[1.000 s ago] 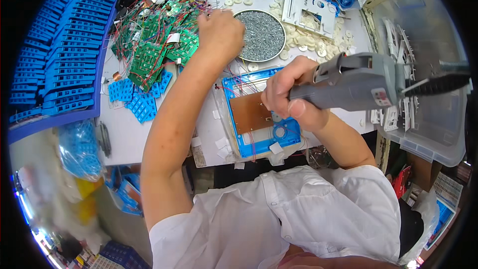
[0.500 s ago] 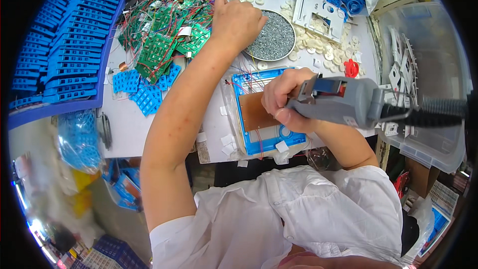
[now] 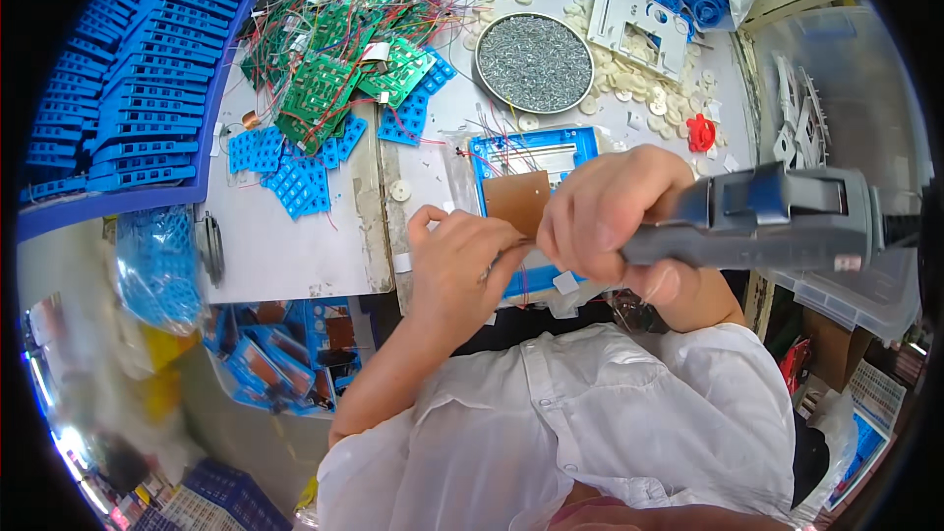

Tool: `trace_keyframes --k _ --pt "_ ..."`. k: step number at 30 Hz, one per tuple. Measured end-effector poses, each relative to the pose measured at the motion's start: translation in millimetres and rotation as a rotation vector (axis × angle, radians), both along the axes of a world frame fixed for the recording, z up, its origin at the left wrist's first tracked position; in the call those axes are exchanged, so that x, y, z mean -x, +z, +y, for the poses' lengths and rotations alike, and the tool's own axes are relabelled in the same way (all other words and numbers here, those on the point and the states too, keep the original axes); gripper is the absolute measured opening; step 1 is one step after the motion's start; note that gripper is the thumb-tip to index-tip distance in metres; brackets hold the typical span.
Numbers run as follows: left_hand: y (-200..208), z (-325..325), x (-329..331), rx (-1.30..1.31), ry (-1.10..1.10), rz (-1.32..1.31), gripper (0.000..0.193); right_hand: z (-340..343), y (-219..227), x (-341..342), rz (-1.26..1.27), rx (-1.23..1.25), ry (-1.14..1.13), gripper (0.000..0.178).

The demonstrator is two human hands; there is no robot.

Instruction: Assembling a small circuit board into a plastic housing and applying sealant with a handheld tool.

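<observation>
My right hand (image 3: pixel 619 216) is wrapped around a grey electric screwdriver (image 3: pixel 757 226), whose body points off to the right. My left hand (image 3: pixel 457 261) is closed, thumb and fingers pinched together beside the right hand's fingers; what it pinches is too small to make out. Beneath both hands lies a blue plastic housing (image 3: pixel 482 157) with a brown board (image 3: pixel 516 197) and thin wires in it. Its lower part is largely covered by my hands. Beyond the housing sits a round dish (image 3: pixel 479 74) filled with small metal screws (image 3: pixel 536 59).
Green circuit boards (image 3: pixel 320 88) with tangled wires are heaped at the far left, with blue keypad pieces (image 3: pixel 295 182) nearby. A blue crate (image 3: pixel 177 199) of blue parts stands left. White discs (image 3: pixel 629 79), a white panel (image 3: pixel 639 25) and a clear bin (image 3: pixel 846 285) are right.
My left hand has come back from the screw dish to beside my right hand, fingers pinched. My right hand and the screwdriver have shifted slightly to the right.
</observation>
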State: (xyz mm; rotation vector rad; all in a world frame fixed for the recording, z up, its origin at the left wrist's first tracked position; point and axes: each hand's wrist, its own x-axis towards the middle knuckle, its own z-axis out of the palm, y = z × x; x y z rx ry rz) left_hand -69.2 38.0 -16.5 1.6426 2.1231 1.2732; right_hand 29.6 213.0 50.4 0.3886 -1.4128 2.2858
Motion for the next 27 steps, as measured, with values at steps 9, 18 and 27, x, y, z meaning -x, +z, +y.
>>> trace_keyframes --k 9,18,27 --pt "-8.5 -4.4 -2.7 -0.099 0.093 -0.052 0.017 -9.3 -4.0 4.4 0.016 0.014 0.055 0.037" --pt "-4.9 -13.4 -8.9 0.047 0.21 0.21 0.023 -0.2 -24.3 26.5 -0.068 -0.094 -0.047 0.04" --pt "-13.2 -17.3 -17.8 0.168 0.191 0.248 0.024 0.2 -47.6 33.0 -0.238 -0.332 -0.074 0.033"
